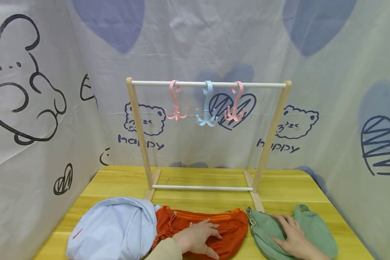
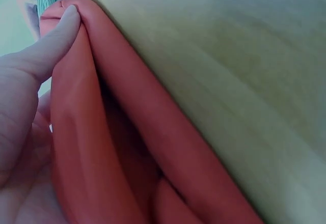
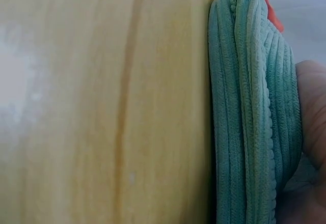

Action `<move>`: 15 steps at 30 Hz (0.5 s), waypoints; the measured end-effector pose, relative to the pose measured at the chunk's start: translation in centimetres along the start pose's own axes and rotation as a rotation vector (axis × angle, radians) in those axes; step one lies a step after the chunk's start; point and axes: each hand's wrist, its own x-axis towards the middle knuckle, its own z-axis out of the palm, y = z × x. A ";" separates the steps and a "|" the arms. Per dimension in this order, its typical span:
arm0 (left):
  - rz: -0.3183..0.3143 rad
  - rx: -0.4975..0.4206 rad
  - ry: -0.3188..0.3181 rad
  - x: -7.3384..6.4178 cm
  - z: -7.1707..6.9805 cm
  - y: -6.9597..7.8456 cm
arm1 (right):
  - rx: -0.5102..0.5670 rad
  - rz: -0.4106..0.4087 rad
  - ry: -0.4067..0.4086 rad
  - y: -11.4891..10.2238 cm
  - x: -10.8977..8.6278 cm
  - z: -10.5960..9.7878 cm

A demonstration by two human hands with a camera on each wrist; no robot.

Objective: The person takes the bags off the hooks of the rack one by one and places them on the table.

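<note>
An orange-red waist bag (image 1: 232,233) with a zipper lies at the table's front middle. My left hand (image 1: 198,237) rests over it with fingers spread; in the left wrist view the thumb (image 2: 53,48) lies along the folded edge of the bag (image 2: 81,132). To the right is a green ribbed bag (image 1: 320,231) with a strap and metal rings. My right hand (image 1: 294,236) lies on top of it, fingers extended over the fabric. In the right wrist view the green bag's side (image 3: 244,112) shows, with part of the hand (image 3: 313,112) behind it.
A pale blue-white bag (image 1: 117,227) lies at the front left, against the red one. Behind the bags stands a wooden rack (image 1: 139,130) with a white top bar (image 1: 149,83). From it hang two pink hooks (image 1: 176,104) and a light blue hook (image 1: 207,104). Printed cloth surrounds the table (image 1: 198,202).
</note>
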 end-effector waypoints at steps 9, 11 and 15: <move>-0.031 0.000 0.024 -0.2 0.4 0.6 | 0.022 0.009 -0.024 -0.2 0.0 -0.2; 0.019 -0.024 0.009 1.1 1.5 -1.5 | 0.029 -0.006 -0.017 -0.1 -0.1 -0.3; 0.154 -0.144 -0.034 3.7 2.4 -6.2 | 0.074 -0.040 -0.005 -0.4 0.2 -0.9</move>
